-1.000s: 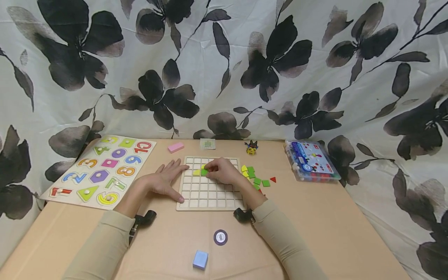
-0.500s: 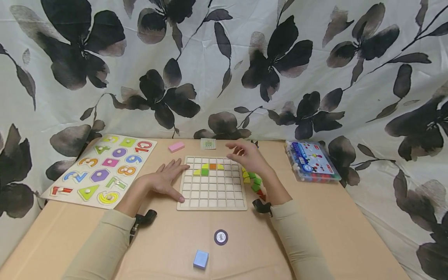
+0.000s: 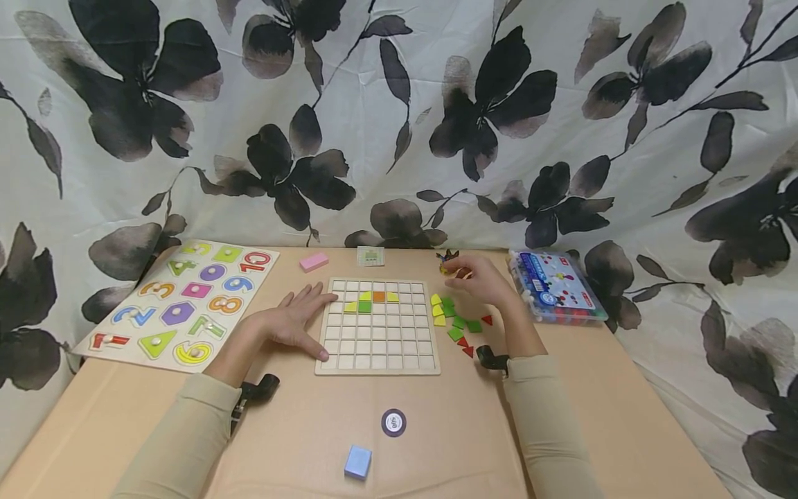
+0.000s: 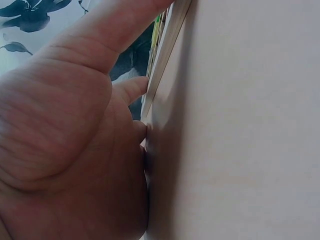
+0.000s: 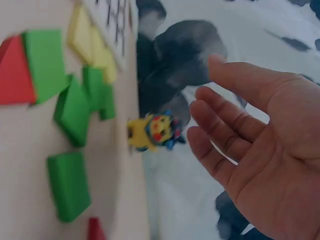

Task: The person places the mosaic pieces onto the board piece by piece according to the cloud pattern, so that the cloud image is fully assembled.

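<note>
A wooden grid board (image 3: 377,346) lies at the table's middle, with yellow, green and orange tiles (image 3: 371,301) in its second and third rows. My left hand (image 3: 291,320) rests flat on the table, fingers against the board's left edge (image 4: 166,47). My right hand (image 3: 481,279) hovers with relaxed fingers and holds nothing. It is above the far end of the loose tiles (image 3: 456,320), just right of a small yellow toy figure (image 3: 446,260). In the right wrist view the palm (image 5: 265,145) faces the figure (image 5: 152,131), with green tiles (image 5: 75,112) beside it.
A number puzzle board (image 3: 177,301) lies at the left and a clear plastic box (image 3: 551,285) at the right. A pink block (image 3: 313,262) and a small card (image 3: 370,256) sit behind the grid. Near me are a black disc (image 3: 393,422) and a blue block (image 3: 357,462).
My right hand lifted off the grid board and moved right and back, to above the loose tiles near the figure. Orange and yellow tiles now show in the board. The left hand stayed.
</note>
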`<state>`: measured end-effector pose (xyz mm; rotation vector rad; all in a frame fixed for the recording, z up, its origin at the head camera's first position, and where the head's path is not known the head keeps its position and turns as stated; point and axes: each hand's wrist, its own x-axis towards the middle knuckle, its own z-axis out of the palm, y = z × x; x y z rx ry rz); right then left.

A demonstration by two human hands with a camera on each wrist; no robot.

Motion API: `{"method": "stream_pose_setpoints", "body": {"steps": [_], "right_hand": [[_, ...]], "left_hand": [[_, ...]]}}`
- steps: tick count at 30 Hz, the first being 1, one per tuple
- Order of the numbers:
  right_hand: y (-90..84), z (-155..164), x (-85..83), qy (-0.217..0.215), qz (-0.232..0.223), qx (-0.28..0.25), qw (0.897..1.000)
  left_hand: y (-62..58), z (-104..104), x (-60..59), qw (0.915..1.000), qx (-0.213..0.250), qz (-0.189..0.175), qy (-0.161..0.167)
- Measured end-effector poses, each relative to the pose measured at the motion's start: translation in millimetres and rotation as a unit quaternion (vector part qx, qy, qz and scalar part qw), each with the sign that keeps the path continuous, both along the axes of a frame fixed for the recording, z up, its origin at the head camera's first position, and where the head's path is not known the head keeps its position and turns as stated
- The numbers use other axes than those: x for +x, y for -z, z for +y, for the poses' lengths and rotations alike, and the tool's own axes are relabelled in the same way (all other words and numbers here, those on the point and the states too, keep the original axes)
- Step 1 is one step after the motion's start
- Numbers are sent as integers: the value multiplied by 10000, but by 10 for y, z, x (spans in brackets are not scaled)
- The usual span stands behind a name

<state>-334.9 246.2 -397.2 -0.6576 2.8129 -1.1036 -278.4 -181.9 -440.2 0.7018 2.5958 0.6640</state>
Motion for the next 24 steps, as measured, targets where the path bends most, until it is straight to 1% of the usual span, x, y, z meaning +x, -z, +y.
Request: {"method": "stream_pose_setpoints", "body": {"steps": [4, 6, 8, 10, 13, 19, 24], "right_hand": [[119, 46, -6, 174, -458, 426, 9979], [187, 46, -12, 124, -639, 600, 9961], [253, 45, -24, -61, -767, 635, 9950], [311, 43, -50, -255, -775, 632, 9947], [353, 43, -69, -395, -777, 599, 9944], [382, 57, -109, -312, -579, 734, 9951], [364, 68, -103, -36, -500, 471, 9976]], "left_hand": [[6, 0, 13, 10000, 83, 24, 13], [14, 0, 19, 9999, 148, 26, 21], [24, 0, 22, 9998, 180, 41, 20], [32, 4, 20, 9999, 158, 42, 4], [47, 9, 9, 9999, 128, 52, -18], [90, -11, -27, 10000, 54, 41, -73], [61, 3, -29, 10000, -7, 25, -59]]}}
